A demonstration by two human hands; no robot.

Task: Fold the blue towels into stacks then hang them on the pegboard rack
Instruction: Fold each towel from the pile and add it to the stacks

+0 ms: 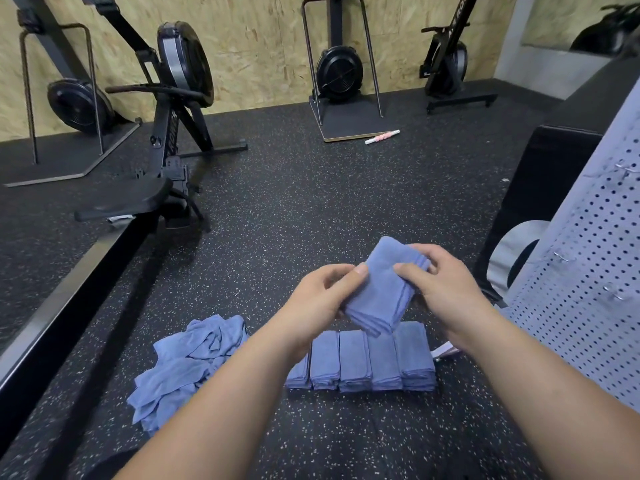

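Note:
A folded blue towel (384,289) is held in the air between both hands, above the floor. My left hand (322,299) pinches its left edge with thumb on top. My right hand (443,285) grips its right edge, fingers curled round the far corner. Below it a row of several folded towel stacks (367,362) stands side by side on the black speckled floor. A loose heap of unfolded blue towels (187,365) lies to the left of the row. The grey pegboard rack (588,271) with metal hooks stands at the right.
A rowing machine (152,188) with its long rail runs along the left. More black fitness machines (339,71) stand by the wooden back wall. A pink and white roller (382,137) lies on the floor. A black box (540,188) sits behind the pegboard.

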